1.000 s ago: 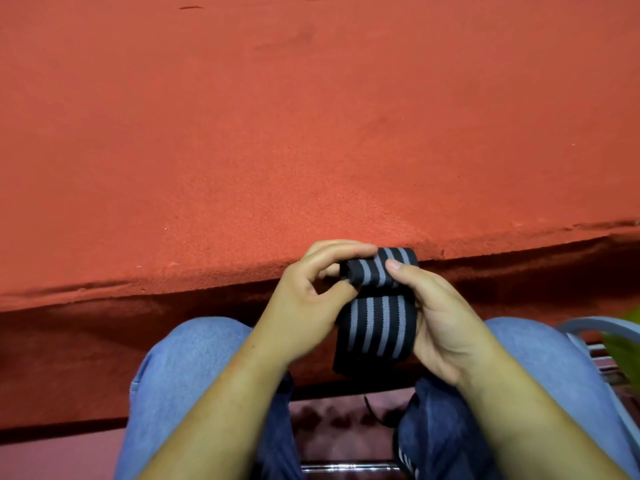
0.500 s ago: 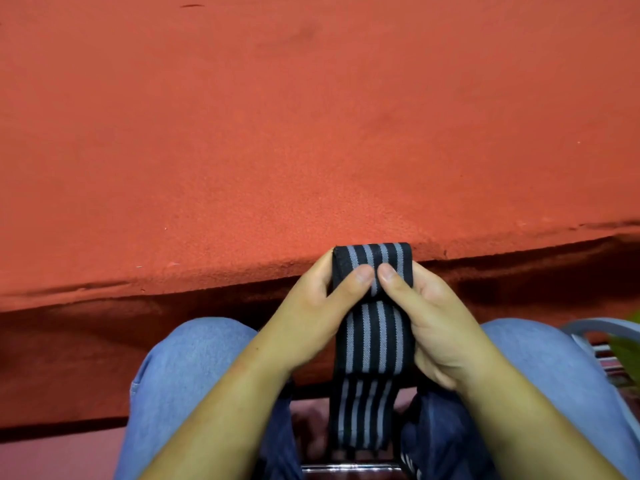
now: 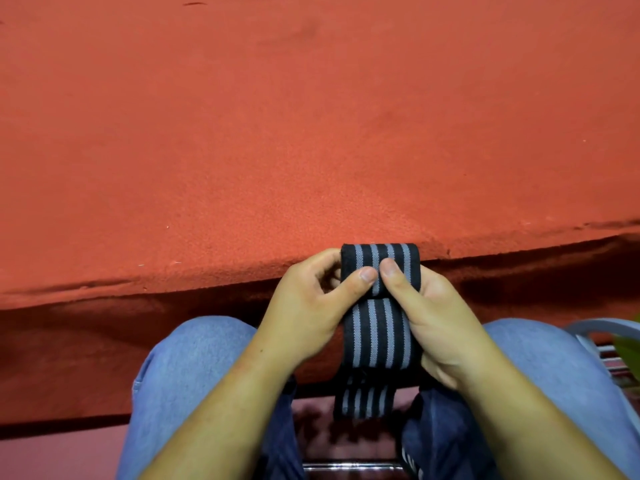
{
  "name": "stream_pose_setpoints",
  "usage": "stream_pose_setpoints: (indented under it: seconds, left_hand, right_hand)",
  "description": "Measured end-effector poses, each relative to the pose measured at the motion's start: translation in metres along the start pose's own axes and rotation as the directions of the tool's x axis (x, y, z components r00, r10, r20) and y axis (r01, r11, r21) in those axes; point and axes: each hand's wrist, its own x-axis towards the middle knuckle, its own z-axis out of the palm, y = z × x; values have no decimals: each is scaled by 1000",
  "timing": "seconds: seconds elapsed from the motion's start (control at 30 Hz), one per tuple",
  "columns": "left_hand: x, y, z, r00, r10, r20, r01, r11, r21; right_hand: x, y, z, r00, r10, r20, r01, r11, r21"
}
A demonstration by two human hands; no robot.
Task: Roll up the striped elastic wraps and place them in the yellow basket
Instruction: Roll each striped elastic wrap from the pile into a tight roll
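Left hand: the left hand [image 3: 308, 306] pinches the striped elastic wrap [image 3: 377, 327] from its own side. The thumb lies across the front of the rolled part, and the curled fingers sit at the roll's edge and behind it.
Right hand: the right hand [image 3: 441, 323] pinches the same roll from the other side, thumb on the front. Its fingers are hidden behind the fabric.
Thumbs: the two tips lie just beside each other on the middle stripes, close to touching.
Wrap: black with grey stripes, held between the two hands. The rolled end stands just above the thumbs, a flat stretch runs down between the palms, and a loose tail hangs below the wrists.
Table: the table [image 3: 311, 133], covered in red felt, spreads out beyond the fingertips. Its near edge runs just behind the top of the roll, and whether the roll touches it cannot be told.
Legs: blue jeans [image 3: 194, 375] lie under both forearms, one knee to the outer side of each hand, with the wrap's tail hanging between them.
Beyond the right hand: a grey chair arm [image 3: 609, 325] curves at the frame's edge, well apart from the hand.
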Motion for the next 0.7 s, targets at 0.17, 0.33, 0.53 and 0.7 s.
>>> stream_pose_setpoints:
  seconds: [0.17, 0.33, 0.53, 0.7]
  left_hand:
    - [0, 2, 1, 998, -24, 63, 26, 999, -26]
    - [2, -3, 0, 998, -27, 57, 29, 999, -35]
    - [2, -4, 0, 999, -43, 22, 44, 996, -72]
    - [2, -4, 1, 999, -37, -2, 37, 996, -81]
  right_hand:
    - [1, 1, 0, 994, -89, -70, 84, 994, -63]
    - [0, 2, -1, 997, -51, -65, 50, 999, -7]
    - [0, 1, 2, 998, 54, -12, -52, 994, 95]
    - [-1, -1, 2, 996, 88, 5, -88, 990, 114]
